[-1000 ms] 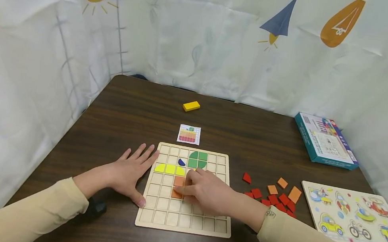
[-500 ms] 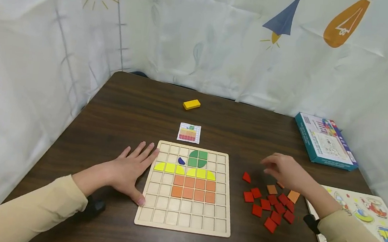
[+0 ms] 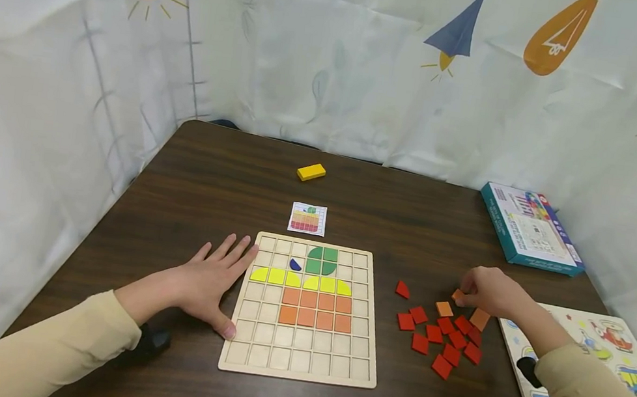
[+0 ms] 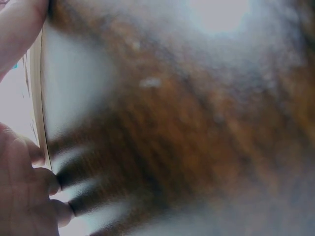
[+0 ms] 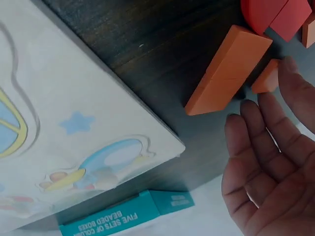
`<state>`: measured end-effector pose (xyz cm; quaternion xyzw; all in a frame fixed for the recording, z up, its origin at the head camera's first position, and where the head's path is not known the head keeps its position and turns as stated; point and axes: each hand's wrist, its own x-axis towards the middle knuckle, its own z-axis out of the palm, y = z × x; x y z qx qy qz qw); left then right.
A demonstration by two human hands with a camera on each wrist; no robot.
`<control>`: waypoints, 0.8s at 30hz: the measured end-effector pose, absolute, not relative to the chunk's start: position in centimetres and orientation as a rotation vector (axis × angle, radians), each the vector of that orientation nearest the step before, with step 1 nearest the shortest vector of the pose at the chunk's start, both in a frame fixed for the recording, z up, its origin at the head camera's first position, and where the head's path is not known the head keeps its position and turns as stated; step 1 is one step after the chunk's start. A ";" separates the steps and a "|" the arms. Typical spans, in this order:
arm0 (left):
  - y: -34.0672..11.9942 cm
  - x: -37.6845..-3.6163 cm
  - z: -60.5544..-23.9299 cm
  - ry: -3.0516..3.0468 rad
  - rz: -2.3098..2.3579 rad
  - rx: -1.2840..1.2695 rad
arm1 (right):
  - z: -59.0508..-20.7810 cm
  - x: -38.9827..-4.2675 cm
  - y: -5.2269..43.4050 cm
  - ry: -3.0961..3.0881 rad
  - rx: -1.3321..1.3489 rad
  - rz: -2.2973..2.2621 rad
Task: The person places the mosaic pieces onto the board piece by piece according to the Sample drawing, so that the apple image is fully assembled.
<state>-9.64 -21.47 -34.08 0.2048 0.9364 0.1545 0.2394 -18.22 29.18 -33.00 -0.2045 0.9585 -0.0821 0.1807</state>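
Our right-hand fingers [image 5: 288, 91] are loosely curved, and their tips touch a small orange tile [image 5: 266, 81] on the counter [image 3: 387, 213]; we cannot tell whether the tile is pinched. Just beside it lies a longer orange rectangular tile [image 5: 227, 71]. In the head view, our right hand [image 3: 487, 291] sits at the far edge of a scatter of red tiles [image 3: 446, 344], between the wooden grid board [image 3: 299, 366] and the vehicle peg puzzle [image 3: 601, 362].

Our left hand [image 3: 208, 284] lies flat on the counter with fingers spread wide; the thumb and forefinger touch the left edge of the grid board. The left wrist view is blurred and shows only fingers [image 4: 29, 196] against the board edge.

The board holds a green piece at the top, a small blue piece, a yellow row and two orange rows [image 3: 316, 309]. Beyond the board lies a pattern card [image 3: 308, 218], farther back a yellow block [image 3: 311, 172]. A teal box [image 3: 530, 228] lies at the right rear.
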 end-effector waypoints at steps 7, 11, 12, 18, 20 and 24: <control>-21.6 -9.7 -34.2 2.566 0.418 0.569 | -33.3 -18.0 29.2 2.729 -0.541 -0.313; -21.6 -9.6 -34.2 2.565 0.418 0.565 | -33.0 -18.0 29.2 2.730 -0.530 -0.386; -21.6 -9.6 -34.2 2.565 0.418 0.563 | -32.9 -18.0 29.1 2.735 -0.537 -0.400; -21.6 -9.6 -34.1 2.566 0.416 0.556 | -31.8 -18.0 26.6 2.804 -0.605 -0.482; -21.6 -9.6 -34.1 2.565 0.418 0.557 | -31.5 -17.9 24.9 2.820 -0.627 -0.520; -21.6 -9.6 -34.1 2.564 0.422 0.563 | -31.4 -17.5 21.0 2.793 -0.703 -0.631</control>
